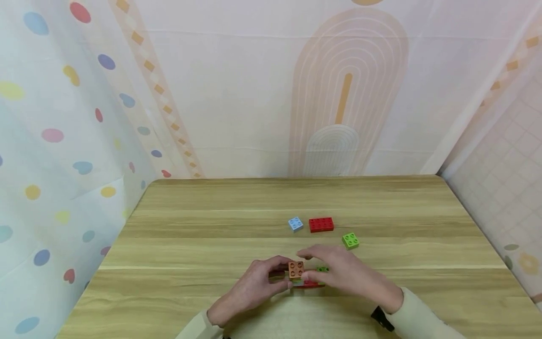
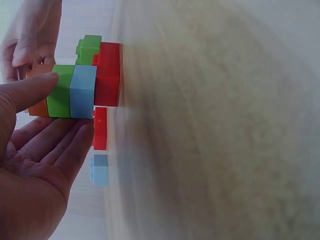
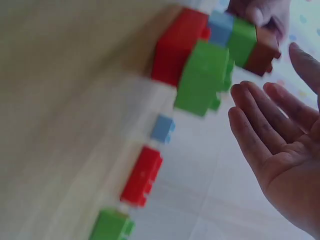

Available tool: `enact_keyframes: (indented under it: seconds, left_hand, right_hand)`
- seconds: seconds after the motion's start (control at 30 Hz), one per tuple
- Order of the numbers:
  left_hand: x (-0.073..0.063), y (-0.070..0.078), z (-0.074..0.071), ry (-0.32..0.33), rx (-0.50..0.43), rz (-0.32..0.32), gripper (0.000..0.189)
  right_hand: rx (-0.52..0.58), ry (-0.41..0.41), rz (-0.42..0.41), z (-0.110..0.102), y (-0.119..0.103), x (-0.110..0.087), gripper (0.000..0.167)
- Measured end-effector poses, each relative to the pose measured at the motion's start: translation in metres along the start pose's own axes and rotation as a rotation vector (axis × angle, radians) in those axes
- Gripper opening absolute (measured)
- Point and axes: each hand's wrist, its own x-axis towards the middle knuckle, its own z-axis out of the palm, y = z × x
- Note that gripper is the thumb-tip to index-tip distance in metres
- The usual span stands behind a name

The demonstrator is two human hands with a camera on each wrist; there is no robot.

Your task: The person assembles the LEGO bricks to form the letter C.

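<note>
While the left hand [image 1: 259, 283] pinches a small tower of blocks [image 3: 242, 42], thumb on one side and fingers on the other, the right hand [image 1: 338, 267] hangs relaxed just to its right, loosely spread and holding nothing. Stacked inside the left grip, top to bottom, are an orange block [image 1: 296, 269], a middle green block [image 2: 60, 97] and a light blue block [image 2: 83, 92]. Directly below the grip, the light blue block appears to rest on a long red base [image 2: 108, 75]; whether it is fully pressed down, I cannot tell. To the right of the grip, a second green block [image 3: 202, 77] sits on the base's other end, apart from the tower. The step in hand looks like seating the tower; the next move probably calls for even downward pressure, so it does not tip. Beyond the grip, on the wooden table [image 1: 169, 245], lie three loose pieces: a pale blue block [image 1: 295, 224] straight ahead, a red brick [image 1: 321, 225] beside it to the right, and a lime block [image 1: 350, 241] farther right, just past the right hand.
</note>
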Motion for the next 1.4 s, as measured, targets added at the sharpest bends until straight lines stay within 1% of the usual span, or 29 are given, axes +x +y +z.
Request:
enact_keyframes:
  seconds: [0.1, 0.27, 0.43, 0.53, 0.7, 0.83, 0.97, 1.07, 1.27, 1.4]
  left_hand:
    - [-0.001, 0.001, 0.000, 0.009, 0.007, 0.007, 0.036]
    - [-0.001, 0.003, 0.000, 0.017, -0.001, -0.011, 0.042]
    - [0.000, 0.006, 0.000, 0.034, -0.010, -0.027, 0.046]
    - [-0.001, 0.006, 0.000, 0.049, -0.019, -0.009, 0.046]
    - [-0.001, 0.007, 0.001, 0.073, -0.059, 0.037, 0.046]
    - [-0.001, 0.007, 0.002, 0.093, -0.078, 0.062, 0.043]
    - [0.000, 0.008, 0.002, 0.104, -0.094, 0.065, 0.040]
    - [0.000, 0.009, 0.002, 0.106, -0.105, 0.062, 0.039]
    - [0.000, 0.009, 0.002, 0.112, -0.106, 0.059, 0.033]
    - [0.000, 0.008, 0.003, 0.114, -0.113, 0.063, 0.031]
  right_hand:
    - [0.001, 0.028, 0.001, -0.008, 0.005, 0.002, 0.042]
    - [-0.010, 0.077, 0.009, -0.018, 0.015, 0.008, 0.034]
    - [-0.045, 0.118, -0.003, -0.022, 0.025, 0.016, 0.034]
    - [-0.062, 0.128, -0.014, -0.024, 0.029, 0.022, 0.036]
    - [-0.087, 0.113, -0.013, -0.025, 0.032, 0.031, 0.039]
    - [-0.114, 0.101, -0.008, -0.024, 0.034, 0.037, 0.040]
    - [-0.148, 0.101, -0.028, -0.022, 0.038, 0.044, 0.041]
    - [-0.147, 0.097, -0.037, -0.021, 0.041, 0.049, 0.041]
    - [-0.130, 0.066, -0.010, -0.020, 0.045, 0.059, 0.046]
    - [-0.149, 0.023, 0.007, -0.018, 0.048, 0.065, 0.051]
